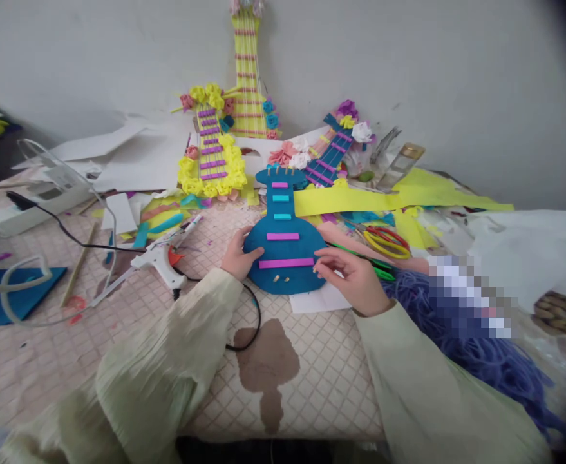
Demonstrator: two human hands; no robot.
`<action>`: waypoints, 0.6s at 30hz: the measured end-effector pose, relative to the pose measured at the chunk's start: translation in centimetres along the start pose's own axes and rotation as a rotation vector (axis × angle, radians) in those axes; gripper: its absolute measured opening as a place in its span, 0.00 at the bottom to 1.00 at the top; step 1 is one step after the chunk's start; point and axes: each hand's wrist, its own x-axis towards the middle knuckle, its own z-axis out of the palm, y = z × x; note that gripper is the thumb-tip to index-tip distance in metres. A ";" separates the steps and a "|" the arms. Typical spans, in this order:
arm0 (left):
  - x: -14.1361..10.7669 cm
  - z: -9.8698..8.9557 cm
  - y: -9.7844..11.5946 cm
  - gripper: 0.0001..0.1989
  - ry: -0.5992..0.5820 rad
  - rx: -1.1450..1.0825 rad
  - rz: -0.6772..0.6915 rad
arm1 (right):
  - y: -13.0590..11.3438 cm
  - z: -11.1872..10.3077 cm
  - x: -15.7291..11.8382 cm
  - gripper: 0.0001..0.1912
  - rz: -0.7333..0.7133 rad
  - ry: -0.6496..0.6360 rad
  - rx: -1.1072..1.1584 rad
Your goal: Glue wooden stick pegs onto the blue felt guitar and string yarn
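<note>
The flat blue guitar-shaped cutout with pink and turquoise strips lies between both hands over the cream diamond-patterned tablecloth, its long axis running away from the person, neck toward the plain pale wall. The left hand grasps its left edge; the right hand's fingertips draw together by the right edge, contents unclear.

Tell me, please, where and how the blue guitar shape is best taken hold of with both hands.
Probably take the blue guitar shape by opposite edges of its wide, rounded body, coming from left and right. It looks thin, and the magenta strips stop short of those edges, while small pegs line its head. The left hand is at the left edge, thumb on top.
</note>
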 end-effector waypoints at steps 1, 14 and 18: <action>-0.1 0.0 0.1 0.28 -0.002 0.001 0.002 | 0.1 0.0 -0.1 0.08 -0.040 0.016 -0.081; -0.1 0.2 0.1 0.28 0.006 0.018 0.020 | 0.2 1.5 -0.5 0.06 -0.234 0.013 -0.329; -0.2 0.2 0.3 0.26 0.014 0.041 0.030 | 0.1 1.7 -0.4 0.06 -0.222 0.006 -0.321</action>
